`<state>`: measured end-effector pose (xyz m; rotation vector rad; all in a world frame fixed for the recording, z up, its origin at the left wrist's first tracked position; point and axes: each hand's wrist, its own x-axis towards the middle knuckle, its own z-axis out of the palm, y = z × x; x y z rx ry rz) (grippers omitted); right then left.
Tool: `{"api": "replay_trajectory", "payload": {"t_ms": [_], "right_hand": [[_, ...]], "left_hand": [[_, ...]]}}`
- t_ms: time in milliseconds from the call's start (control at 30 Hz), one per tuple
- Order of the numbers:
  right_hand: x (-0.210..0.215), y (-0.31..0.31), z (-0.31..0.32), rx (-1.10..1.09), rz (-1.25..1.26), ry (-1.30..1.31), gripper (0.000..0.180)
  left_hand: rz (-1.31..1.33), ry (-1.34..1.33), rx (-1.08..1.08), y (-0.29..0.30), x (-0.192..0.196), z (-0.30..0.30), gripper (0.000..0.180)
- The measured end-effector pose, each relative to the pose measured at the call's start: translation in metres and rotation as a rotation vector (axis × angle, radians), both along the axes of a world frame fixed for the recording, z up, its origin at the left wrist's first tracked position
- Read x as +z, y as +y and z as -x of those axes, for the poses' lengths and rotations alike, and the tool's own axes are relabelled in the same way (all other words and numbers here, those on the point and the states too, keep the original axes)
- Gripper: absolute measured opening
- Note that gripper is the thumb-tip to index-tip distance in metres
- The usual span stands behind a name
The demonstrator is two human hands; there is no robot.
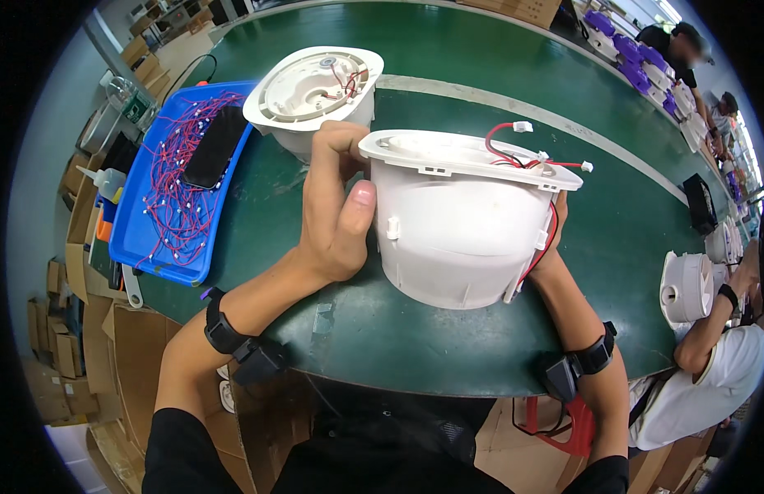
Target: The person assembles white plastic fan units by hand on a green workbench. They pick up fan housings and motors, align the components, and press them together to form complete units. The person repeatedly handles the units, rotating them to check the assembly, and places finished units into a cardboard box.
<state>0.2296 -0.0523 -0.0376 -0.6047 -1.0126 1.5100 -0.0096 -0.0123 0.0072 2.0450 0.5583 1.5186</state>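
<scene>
At my far left a blue tray (151, 239) holds loose red wires (180, 177). Past it a second white housing (312, 90) sits on the green bench (448, 74). My left hand (336, 206) is closed around the left wall of the housing (456, 239) I hold just above the near edge of the bench, thumb pressed on its side, fingers curled over the rim. It is hollow moulded plastic, so I judge it light and stiff, though smooth and a bit slippery; the flange gives the surest grip. Its red leads (514, 152) look delicate and should be kept free. My right hand (556, 226) is mostly hidden behind the far wall, apparently clasping it.
</scene>
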Motion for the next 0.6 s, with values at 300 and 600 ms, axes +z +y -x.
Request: {"api": "replay_trajectory", "payload": {"t_ms": [300, 600], "right_hand": [[-0.002, 0.001, -0.001, -0.002, 0.008, -0.008, 0.083], [0.016, 0.006, 0.008, -0.173, 0.251, -0.007, 0.071]], "left_hand": [[-0.006, -0.003, 0.002, 0.000, -0.001, 0.000, 0.041], [-0.174, 0.064, -0.068, -0.004, 0.005, -0.006, 0.040]]}}
